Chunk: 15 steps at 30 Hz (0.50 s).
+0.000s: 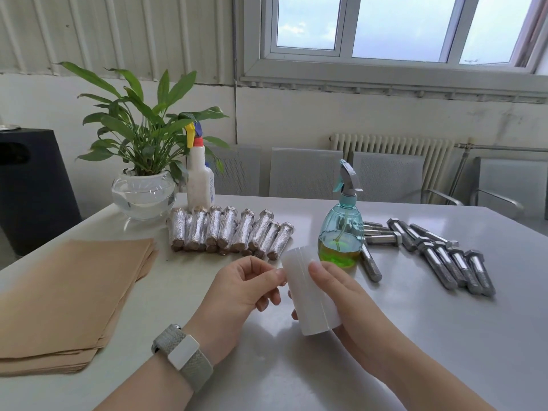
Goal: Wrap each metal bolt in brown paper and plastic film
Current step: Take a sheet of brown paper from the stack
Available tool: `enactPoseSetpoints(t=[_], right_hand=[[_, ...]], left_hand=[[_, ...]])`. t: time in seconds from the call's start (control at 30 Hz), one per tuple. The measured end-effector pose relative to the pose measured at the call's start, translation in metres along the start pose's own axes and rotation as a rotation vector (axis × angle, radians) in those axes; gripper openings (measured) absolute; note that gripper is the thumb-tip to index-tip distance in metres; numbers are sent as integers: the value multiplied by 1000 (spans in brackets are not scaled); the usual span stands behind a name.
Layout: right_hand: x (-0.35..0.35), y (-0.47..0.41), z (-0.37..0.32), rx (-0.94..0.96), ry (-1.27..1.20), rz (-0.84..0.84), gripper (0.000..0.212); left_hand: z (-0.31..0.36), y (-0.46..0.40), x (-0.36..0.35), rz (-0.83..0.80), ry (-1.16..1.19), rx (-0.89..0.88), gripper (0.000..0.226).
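- The right hand [335,289] grips the film roll [311,292], thumb on top and fingers curled beneath; the roll is held above the table [415,336], in front of the person.
- The left hand [243,286] pinches at the roll's left edge with thumb and forefinger, apparently on the loose film end; the film itself is too clear to make out.
- The roll's long axis runs away from the person, tilted slightly left at the far end.
- Bare bolts [444,256] lie to the right, beyond the right hand and past the spray bottle [341,232]. Their shafts point mostly toward the person. The right hand is the nearer one.
- Wrapped bolts [228,229] stand in a row at centre-left, beyond the left hand.
- The paper stack [71,292] lies flat at far left, nearest the left hand.
- Judgement: no bolt is in hand, so the roll is being readied; the next bolt must come from the right side.
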State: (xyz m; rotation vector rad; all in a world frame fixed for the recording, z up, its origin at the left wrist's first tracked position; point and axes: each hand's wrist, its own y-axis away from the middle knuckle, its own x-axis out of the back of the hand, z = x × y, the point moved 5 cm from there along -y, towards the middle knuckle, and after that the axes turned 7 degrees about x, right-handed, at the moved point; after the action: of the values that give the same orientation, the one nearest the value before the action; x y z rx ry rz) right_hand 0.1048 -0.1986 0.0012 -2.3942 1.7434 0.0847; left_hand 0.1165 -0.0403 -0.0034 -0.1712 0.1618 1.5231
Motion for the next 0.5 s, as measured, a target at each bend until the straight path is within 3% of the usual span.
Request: enactPoseSetpoints(t=[0.13,0.27,0.5], right_hand=[[3,-1,0,38,82,14,44],[4,-3,-1,52,156,22,48],[4,-4,3,37,191,13,54]], left_hand=[[-5,-1,2,-30,63,171,9],[-5,3,2,-89,58,295,28],[-7,8,-2,-174,169,404,8]])
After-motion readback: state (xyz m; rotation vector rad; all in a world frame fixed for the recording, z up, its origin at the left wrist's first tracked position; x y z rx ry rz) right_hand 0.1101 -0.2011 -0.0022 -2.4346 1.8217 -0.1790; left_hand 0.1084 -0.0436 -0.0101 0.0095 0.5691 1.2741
